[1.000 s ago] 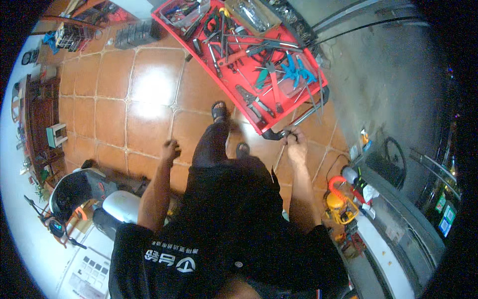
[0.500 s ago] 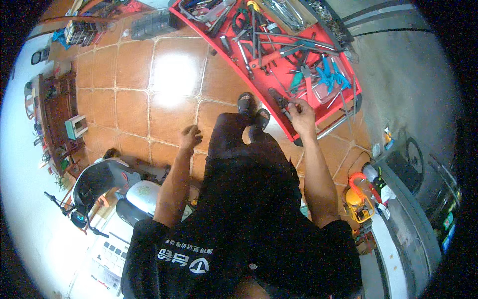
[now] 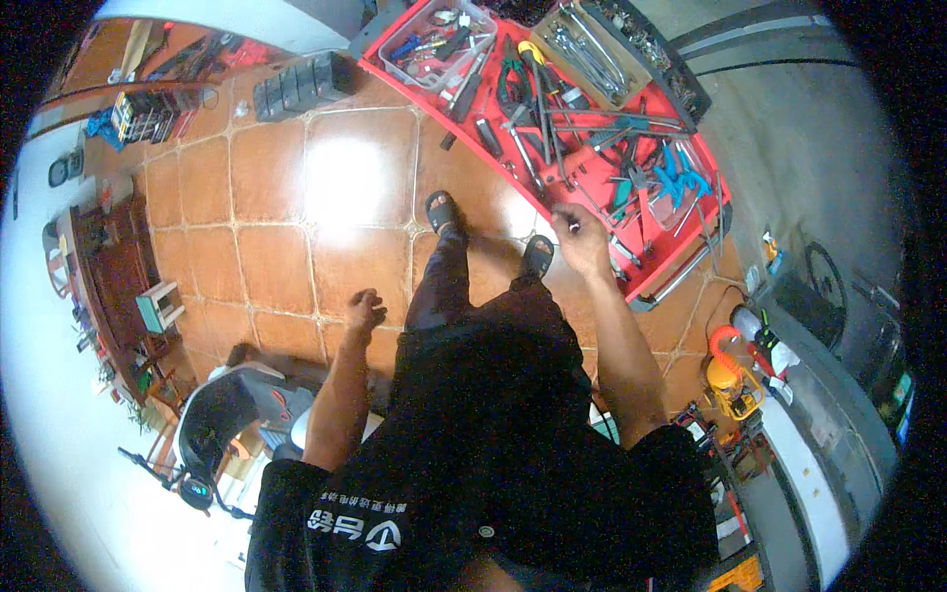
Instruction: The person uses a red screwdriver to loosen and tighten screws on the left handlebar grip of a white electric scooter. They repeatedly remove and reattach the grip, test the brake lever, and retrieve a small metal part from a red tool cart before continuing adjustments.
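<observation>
My right hand hangs over the near left edge of a red tool tray, its fingers curled together. A small pale spot shows between them, but what they hold, if anything, I cannot make out. Close beyond this hand lie red-handled pliers and blue-handled pliers, among several metal tools. My left hand is held above the tiled floor, away from the tray, its fingers loosely bent and apart with nothing in them.
A clear plastic box and a carton of wrenches sit at the tray's far end. A grey scooter stands at left. A yellow tool with an orange coiled hose lies at right. Dark crates stand on the far floor.
The view has shifted, with the tray now farther right and lower. My right hand has drawn toward the tray's left edge. My feet stand wider apart. My left hand is still empty.
</observation>
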### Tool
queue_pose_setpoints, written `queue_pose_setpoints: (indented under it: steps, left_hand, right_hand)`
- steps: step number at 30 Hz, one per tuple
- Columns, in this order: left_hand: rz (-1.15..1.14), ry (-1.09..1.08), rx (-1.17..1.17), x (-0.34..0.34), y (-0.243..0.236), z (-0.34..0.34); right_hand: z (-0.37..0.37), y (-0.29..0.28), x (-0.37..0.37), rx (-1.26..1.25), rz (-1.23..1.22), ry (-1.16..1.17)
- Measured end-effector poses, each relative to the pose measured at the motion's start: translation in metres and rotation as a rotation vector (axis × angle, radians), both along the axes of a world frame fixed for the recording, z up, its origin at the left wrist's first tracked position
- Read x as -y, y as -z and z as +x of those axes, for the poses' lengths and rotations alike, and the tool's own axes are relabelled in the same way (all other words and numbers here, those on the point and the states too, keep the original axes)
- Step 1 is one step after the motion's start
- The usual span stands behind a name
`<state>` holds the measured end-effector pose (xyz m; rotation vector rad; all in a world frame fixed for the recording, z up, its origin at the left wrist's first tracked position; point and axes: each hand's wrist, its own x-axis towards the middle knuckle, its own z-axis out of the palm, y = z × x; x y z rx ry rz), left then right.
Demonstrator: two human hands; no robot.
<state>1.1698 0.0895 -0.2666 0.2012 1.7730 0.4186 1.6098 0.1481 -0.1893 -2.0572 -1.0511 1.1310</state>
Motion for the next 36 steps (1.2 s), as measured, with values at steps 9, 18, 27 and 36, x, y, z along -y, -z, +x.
queue_pose_setpoints:
  steps: [9,18,27,36]
  left_hand:
    - [0.125,0.15,-0.014,-0.148,-0.008,-0.048]
    - [0.13,0.429,0.007,-0.062,-0.032,-0.05]
    - [-0.223,0.402,-0.05,0.107,-0.061,-0.092]
    - [-0.135,0.498,-0.15,0.054,-0.104,-0.062]
  right_hand:
    - [-0.05,0.0,-0.023,0.054,0.12,0.03]
    - [-0.046,-0.03,-0.097,-0.045,0.14,-0.274]
    - [0.04,-0.026,0.047,-0.057,-0.168,-0.219]
    - [0.079,-0.018,0.07,-0.003,-0.146,-0.04]
